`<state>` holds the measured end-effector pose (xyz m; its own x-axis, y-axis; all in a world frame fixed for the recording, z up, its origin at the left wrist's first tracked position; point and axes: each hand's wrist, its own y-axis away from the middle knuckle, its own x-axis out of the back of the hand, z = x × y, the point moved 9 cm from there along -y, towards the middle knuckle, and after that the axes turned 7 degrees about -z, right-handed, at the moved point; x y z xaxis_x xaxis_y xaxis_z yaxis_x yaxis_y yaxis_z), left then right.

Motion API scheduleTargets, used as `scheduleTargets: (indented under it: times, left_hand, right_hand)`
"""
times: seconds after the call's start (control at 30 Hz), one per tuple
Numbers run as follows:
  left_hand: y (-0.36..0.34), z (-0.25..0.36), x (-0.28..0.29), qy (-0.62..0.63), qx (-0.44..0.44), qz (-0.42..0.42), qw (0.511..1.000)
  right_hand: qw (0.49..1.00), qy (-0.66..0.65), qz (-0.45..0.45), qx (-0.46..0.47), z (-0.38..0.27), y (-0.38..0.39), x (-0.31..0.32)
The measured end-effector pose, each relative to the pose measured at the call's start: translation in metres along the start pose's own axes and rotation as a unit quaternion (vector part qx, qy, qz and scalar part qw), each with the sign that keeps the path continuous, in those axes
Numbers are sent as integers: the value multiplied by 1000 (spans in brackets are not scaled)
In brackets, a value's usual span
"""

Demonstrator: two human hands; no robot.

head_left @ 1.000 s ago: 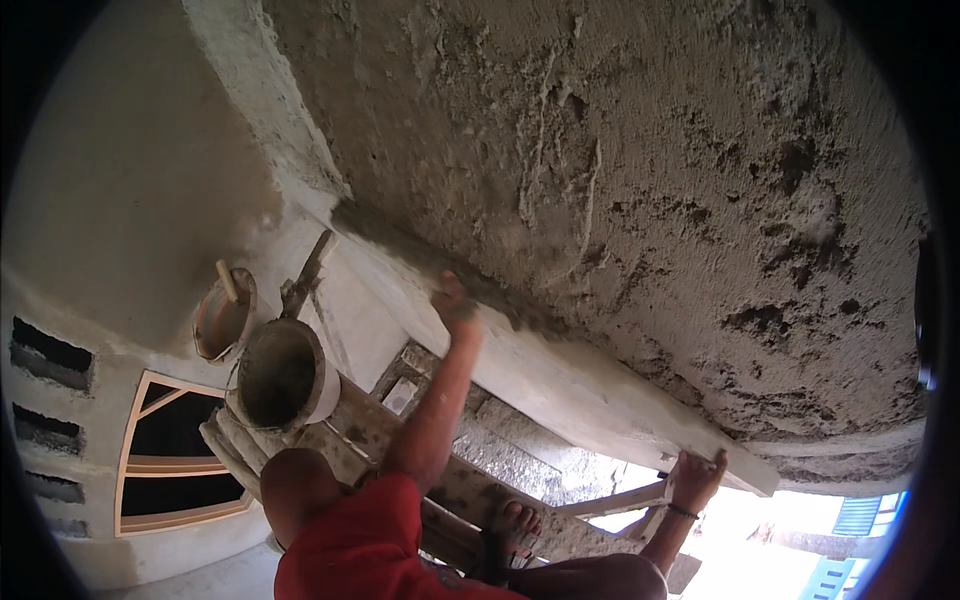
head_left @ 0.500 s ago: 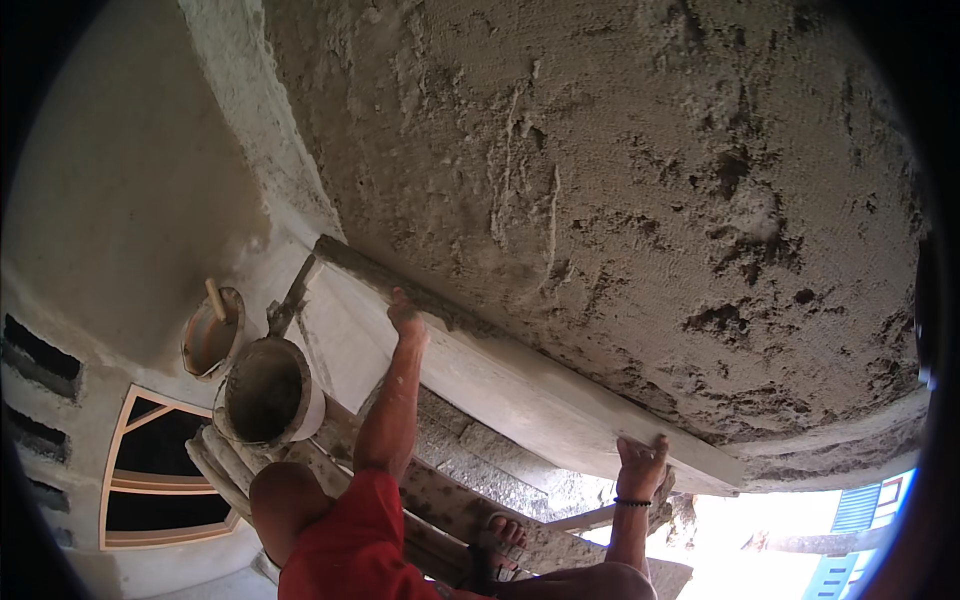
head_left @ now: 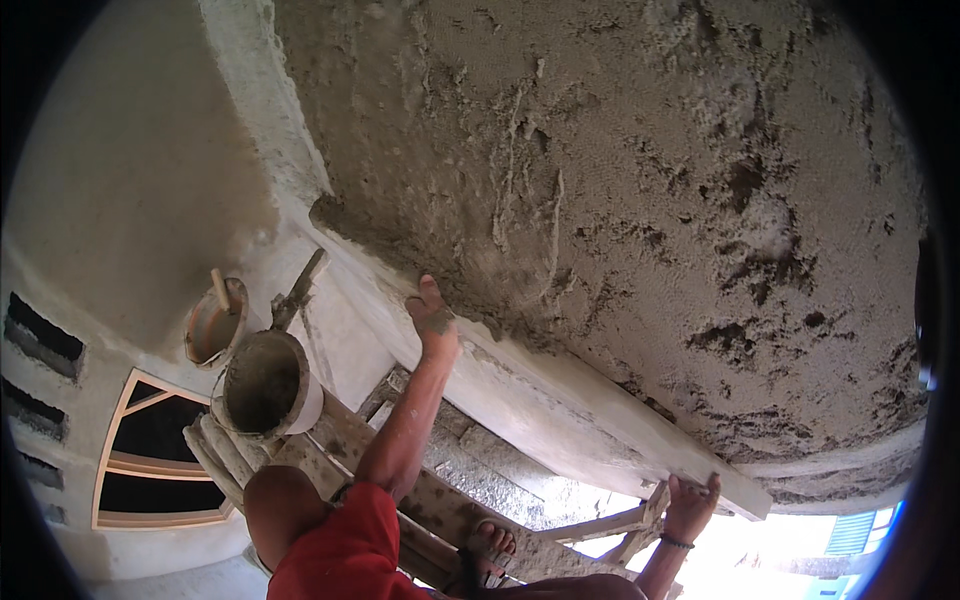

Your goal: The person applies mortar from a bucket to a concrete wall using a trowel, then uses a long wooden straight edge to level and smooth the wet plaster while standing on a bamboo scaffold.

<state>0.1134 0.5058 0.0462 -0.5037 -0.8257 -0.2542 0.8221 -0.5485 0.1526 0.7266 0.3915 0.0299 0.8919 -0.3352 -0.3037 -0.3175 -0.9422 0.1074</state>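
Note:
My left hand (head_left: pixel 433 316), smeared with grey mortar, grips the upper part of a long pale board (head_left: pixel 590 405) that runs diagonally along the edge of a rough plastered surface (head_left: pixel 630 180). Wet mortar (head_left: pixel 380 247) lines the board's top edge around that hand. Lower right, my right hand (head_left: pixel 690 505), with a dark bead bracelet at the wrist, grips the board near its far end. My sandalled foot (head_left: pixel 492 545) rests on a stained wooden plank (head_left: pixel 445 505) below.
A large bucket (head_left: pixel 268 385) stands on the planks at left, beside a smaller pail (head_left: pixel 215 322) with a wooden handle sticking out and a mortar-coated tool (head_left: pixel 296 290). A wooden window frame (head_left: pixel 125 440) and block vents (head_left: pixel 40 340) are in the left wall. Bright daylight shows lower right.
The board and both hands shifted leftward between a second and half a second ago, then back to the right. My right hand also sits lower in the view now.

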Motion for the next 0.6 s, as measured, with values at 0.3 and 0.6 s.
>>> scheduleTargets:
  times: [0.3, 0.6]
  left_hand:
    - [65, 39, -34, 22, 21, -120, 992]
    - [145, 69, -75, 164, 12, -244, 956]
  right_hand:
    - [997, 3, 82, -1, -68, 13, 27]
    - [734, 675, 11, 74, -155, 2, 78]
